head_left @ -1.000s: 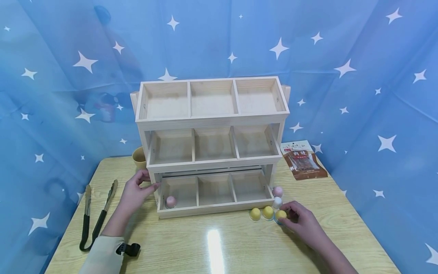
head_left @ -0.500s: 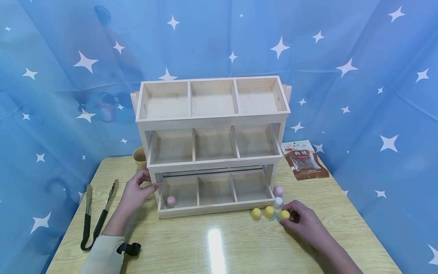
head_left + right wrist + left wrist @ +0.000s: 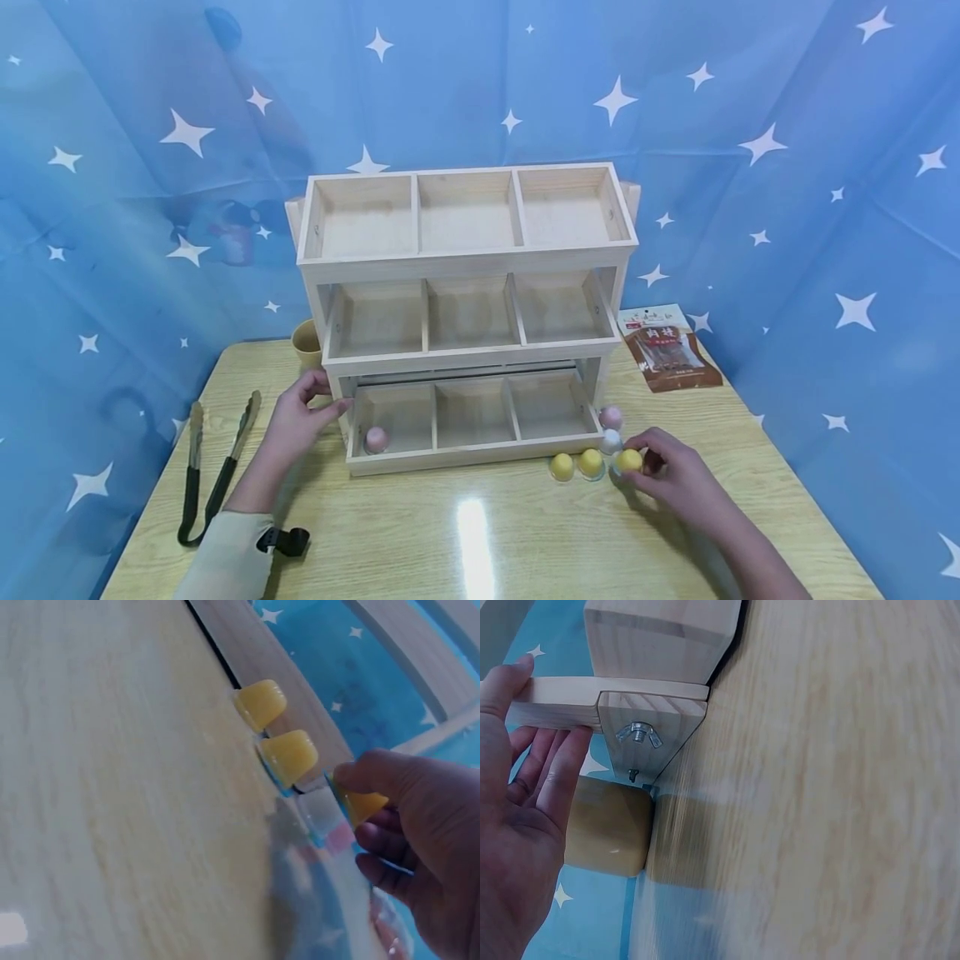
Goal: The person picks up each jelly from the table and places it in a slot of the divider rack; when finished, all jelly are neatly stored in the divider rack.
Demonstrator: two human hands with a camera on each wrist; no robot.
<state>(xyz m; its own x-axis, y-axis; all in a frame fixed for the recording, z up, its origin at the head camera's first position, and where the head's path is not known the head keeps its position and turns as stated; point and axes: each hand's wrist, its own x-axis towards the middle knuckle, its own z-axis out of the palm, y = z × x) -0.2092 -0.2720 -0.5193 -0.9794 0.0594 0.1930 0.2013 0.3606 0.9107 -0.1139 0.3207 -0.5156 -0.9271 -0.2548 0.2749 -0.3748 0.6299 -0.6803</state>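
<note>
A three-tier wooden rack stands on the table, each tier split into three compartments. My left hand grips its left upright, thumb on one face and fingers on the other; the left wrist view shows a wing nut beside this post. Between thumb and fingers, my right hand pinches a yellow jelly cup by the rack's lower right corner. Two more yellow jelly cups stand at the rack's front edge. A white cup and a pink cup are beside the corner.
Another pink jelly cup sits in the bottom tier's left compartment. Black-handled tongs lie at the left. A tan cup stands behind the left hand, and a brown-and-white packet lies back right. A starry blue curtain hangs behind.
My right hand has shifted slightly right and up with the yellow jelly cup, away from the other two yellow cups. The left hand has stayed on the rack's upright.
</note>
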